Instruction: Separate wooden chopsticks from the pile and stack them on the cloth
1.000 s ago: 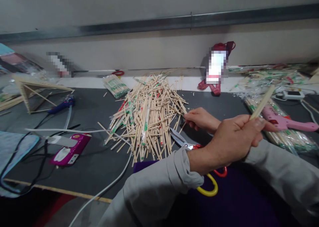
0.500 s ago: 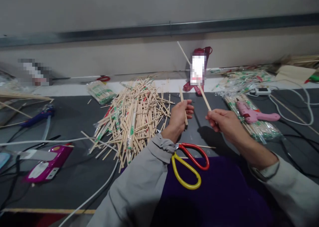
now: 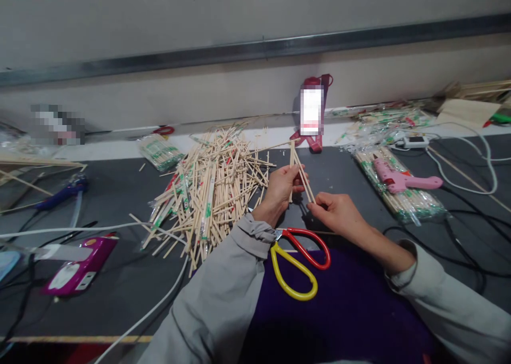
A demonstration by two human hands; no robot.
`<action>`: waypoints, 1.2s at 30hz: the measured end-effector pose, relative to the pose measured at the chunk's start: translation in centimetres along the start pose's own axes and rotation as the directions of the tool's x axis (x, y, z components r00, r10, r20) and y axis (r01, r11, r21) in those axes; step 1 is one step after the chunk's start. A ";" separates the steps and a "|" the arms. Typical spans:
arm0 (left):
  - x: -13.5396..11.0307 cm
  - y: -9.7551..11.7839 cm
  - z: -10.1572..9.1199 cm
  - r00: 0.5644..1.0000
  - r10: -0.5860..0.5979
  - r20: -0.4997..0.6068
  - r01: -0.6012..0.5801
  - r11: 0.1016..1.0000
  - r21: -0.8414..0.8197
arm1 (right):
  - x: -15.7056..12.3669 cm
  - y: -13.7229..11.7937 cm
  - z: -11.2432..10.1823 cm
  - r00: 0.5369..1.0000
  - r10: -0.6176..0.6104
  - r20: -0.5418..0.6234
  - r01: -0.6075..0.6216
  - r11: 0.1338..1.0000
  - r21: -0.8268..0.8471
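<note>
Past the scissors (image 3: 282, 234), the right hand (image 3: 329, 211) pinches slanting wooden sticks (image 3: 305, 184), whose long axis points away and leftward; the left hand (image 3: 281, 187) grips a stick (image 3: 292, 155) pointing straight away. Farther, a wrapped bundle (image 3: 162, 152) bears green print, too small for reading.

The pink glue gun (image 3: 403, 180), scissors (image 3: 285, 234) and heap of wooden sticks (image 3: 217, 191) suggest a craft workshop.

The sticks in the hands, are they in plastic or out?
Out: the sticks in the left hand and right hand show bare wood, with no plastic around them, unlike the pack under the pink glue gun.
</note>
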State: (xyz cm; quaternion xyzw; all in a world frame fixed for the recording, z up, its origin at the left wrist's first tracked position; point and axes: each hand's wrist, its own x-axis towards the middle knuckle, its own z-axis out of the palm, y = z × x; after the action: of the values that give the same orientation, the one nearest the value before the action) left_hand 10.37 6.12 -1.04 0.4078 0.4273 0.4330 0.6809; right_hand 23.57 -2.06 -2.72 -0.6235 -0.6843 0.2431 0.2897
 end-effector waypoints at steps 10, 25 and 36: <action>0.6 1.3 -1.7 1.000 0.002 0.001 -0.002 0.982 0.190 | -0.3 1.8 -2.4 0.977 0.154 0.149 -0.185 0.957 0.226; -1.4 1.5 -0.4 0.930 -0.276 0.243 0.169 0.907 0.386 | 3.9 3.6 -4.4 0.963 0.250 -0.103 -0.226 0.954 0.196; -2.2 2.0 0.1 0.905 -0.290 0.313 0.086 0.843 0.531 | 6.1 3.7 -4.4 0.912 0.400 -0.089 -0.213 0.649 0.730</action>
State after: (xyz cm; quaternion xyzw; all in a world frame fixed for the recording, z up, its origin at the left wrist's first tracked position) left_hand 9.37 4.60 1.39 0.6032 0.4235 0.1479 0.6595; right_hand 28.95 4.25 -1.57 -0.5964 -0.3812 0.4539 0.5412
